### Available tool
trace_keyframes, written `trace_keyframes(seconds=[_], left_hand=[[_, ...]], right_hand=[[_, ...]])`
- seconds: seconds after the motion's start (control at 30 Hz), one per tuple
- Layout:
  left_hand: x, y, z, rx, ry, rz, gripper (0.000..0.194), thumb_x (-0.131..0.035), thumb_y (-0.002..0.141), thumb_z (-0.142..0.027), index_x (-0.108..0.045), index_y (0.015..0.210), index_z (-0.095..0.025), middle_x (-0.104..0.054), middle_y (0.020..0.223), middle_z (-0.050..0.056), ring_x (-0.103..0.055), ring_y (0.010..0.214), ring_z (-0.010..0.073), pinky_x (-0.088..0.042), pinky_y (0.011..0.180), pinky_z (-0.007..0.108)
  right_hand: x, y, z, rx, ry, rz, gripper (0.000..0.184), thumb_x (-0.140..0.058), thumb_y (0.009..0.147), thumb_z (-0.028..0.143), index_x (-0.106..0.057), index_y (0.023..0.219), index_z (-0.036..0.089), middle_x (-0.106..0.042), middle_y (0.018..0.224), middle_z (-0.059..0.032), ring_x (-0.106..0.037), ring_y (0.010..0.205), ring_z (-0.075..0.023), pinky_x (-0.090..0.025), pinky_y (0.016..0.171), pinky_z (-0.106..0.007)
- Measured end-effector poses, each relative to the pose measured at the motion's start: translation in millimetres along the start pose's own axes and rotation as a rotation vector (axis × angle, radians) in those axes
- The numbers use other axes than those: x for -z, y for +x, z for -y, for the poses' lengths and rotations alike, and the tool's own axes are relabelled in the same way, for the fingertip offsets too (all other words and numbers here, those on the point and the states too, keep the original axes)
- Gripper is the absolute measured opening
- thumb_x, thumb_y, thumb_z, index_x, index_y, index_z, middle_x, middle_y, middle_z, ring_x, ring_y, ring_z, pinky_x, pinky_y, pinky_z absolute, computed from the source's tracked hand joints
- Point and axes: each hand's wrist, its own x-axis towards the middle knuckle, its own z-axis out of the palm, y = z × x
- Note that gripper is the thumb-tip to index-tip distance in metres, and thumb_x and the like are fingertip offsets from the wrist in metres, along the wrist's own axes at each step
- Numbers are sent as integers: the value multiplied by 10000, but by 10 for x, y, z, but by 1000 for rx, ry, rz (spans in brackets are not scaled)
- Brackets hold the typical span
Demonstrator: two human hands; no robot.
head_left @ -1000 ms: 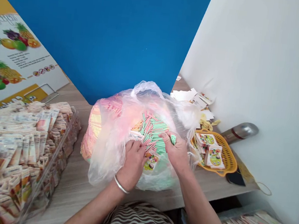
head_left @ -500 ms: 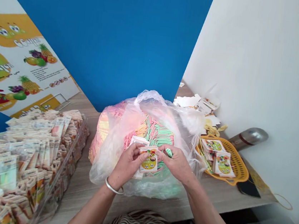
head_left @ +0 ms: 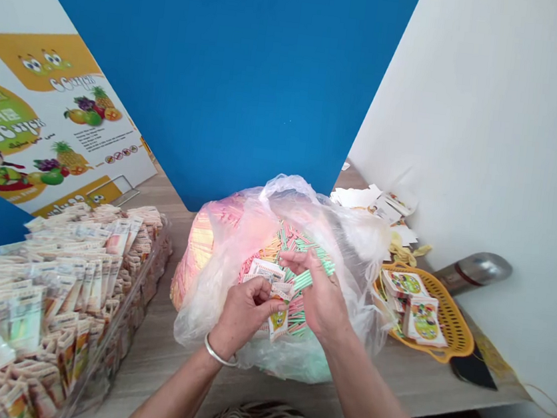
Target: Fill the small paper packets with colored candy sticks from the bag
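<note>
Between the thumb and fingers of my left hand (head_left: 244, 309) is a small printed paper packet (head_left: 277, 323), pinched near its upper end. My right hand (head_left: 321, 301), close beside it, is closed on a small bundle of green-and-white striped sticks (head_left: 303, 280), which point toward the packet. Both hands are over a clear plastic bag (head_left: 199, 311), lying open on the table. Loose pink, green and yellow striped sticks (head_left: 300, 237) fill the bag. More small packets (head_left: 266, 270) rest on the sticks behind my left hand.
A clear tub (head_left: 119, 328) heaped with filled packets stands at left, before a printed carton (head_left: 67, 118). At right are a yellow basket (head_left: 455, 333) with packet stacks (head_left: 424, 319), a metal flask (head_left: 483, 267) and paper scraps (head_left: 357, 196). A blue panel (head_left: 212, 81) rises behind.
The packet, held by both hands before, is now in my left hand alone and tilted. My right hand has let go of it and turned, bringing the green sticks up to the packet.
</note>
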Motion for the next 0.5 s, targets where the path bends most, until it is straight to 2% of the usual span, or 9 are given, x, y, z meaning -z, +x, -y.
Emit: trace_keyframes(seconds=[0.1,0.23,0.33,0.4,0.5], left_hand=[[5,0,-3,-3,-16,-5,358,-815,635,-385,-514,626,-191,-468,542,-72,-394,533,90,-319,517,217],[22,-20,22,-3,-49,8,296,-799,672,-389,-586,678,-185,-579,608,-37,-497,582,116,-399,563,231],[40,-45,24,-47,0,20,233,-719,772,-402,-688,728,-175,-666,683,1,-568,647,146,-444,625,252],[47,-62,16,-82,24,5,263,-648,842,-412,-759,805,-177,-714,738,17,-608,695,166,-470,676,270],[46,-82,5,-112,-5,-25,308,-600,888,-418,-801,921,-188,-771,854,33,-661,779,200,-503,746,300]], right_hand=[[-68,-31,-46,-97,-22,47,485,-472,963,589,-810,946,242,-768,982,-64,-684,953,-227,-528,898,-378],[-59,-72,-62,-151,-160,120,512,-493,935,638,-815,946,240,-768,1046,-67,-691,985,-245,-542,893,-382],[-36,-77,-24,-100,-273,265,529,-488,931,659,-803,975,237,-766,1075,-67,-682,1046,-250,-518,955,-393],[-27,-72,-1,-24,-326,356,536,-491,928,670,-793,1006,233,-762,1092,-77,-677,1069,-256,-500,989,-417],[-23,-71,22,68,-372,408,540,-508,922,673,-765,1101,234,-750,1134,-91,-662,1116,-267,-488,1010,-443]])
